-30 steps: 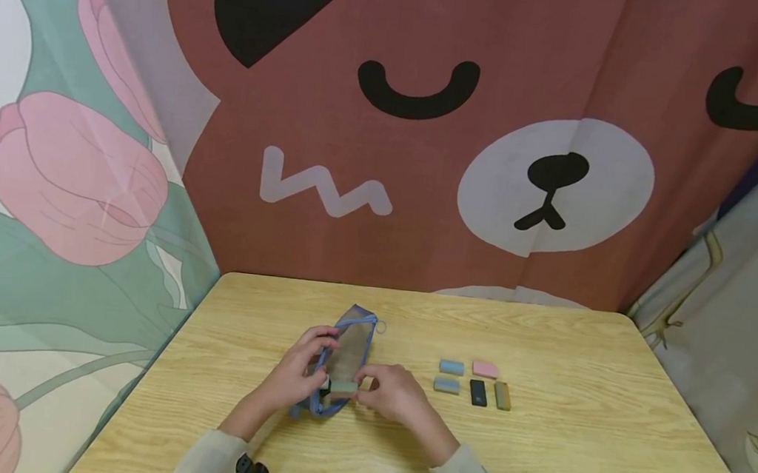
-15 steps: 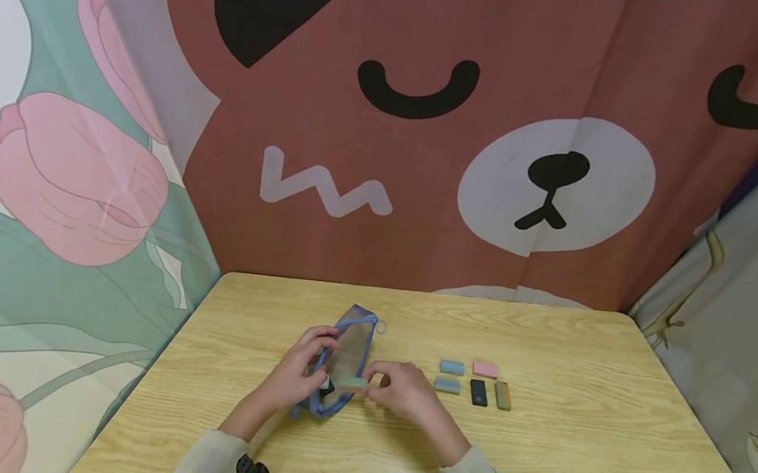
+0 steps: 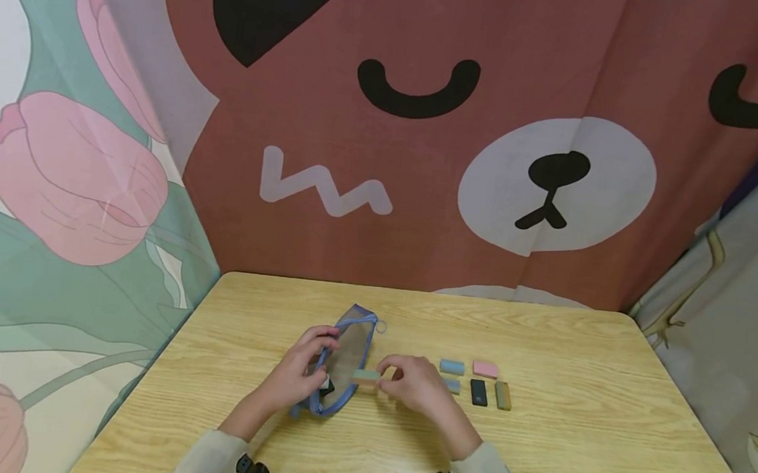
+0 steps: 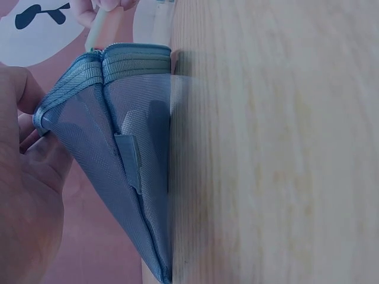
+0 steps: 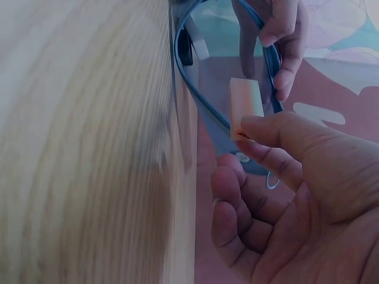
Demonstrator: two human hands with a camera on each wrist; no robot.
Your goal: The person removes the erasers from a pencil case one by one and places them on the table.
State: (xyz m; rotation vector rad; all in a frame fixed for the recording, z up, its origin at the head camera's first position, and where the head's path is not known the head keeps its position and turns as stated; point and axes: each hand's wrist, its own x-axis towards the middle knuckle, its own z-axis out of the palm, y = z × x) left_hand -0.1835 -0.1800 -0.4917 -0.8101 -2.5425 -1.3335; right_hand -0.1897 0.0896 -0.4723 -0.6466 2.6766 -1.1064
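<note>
A blue mesh zip pouch [image 3: 353, 349] lies on the table with its mouth open. My left hand [image 3: 298, 367] grips the pouch's near-left rim, fingers over the edge. Between thumb and forefinger, my right hand [image 3: 416, 383] pinches a small green-and-orange block, seemingly an eraser [image 3: 366, 377], at the right edge of the pouch mouth. In the right wrist view the eraser [image 5: 243, 103] points away from the thumb, its other fingers curled loosely below. A black-and-white block [image 3: 327, 387] shows inside the pouch near my left thumb. The left wrist view shows the pouch's outer side [image 4: 139, 148].
Right of the pouch several small blocks lie grouped: a blue one [image 3: 452, 367], a pink one [image 3: 485, 369], a black one [image 3: 478, 393], a yellow-brown one [image 3: 503, 395], and another blue one [image 3: 453, 386] partly behind my right hand. A printed curtain [image 3: 418, 254] hangs behind the table.
My right hand has drawn the eraser out of the pouch, up and to the right, and now partly covers the nearer blue block. My left hand and the pouch have stayed put.
</note>
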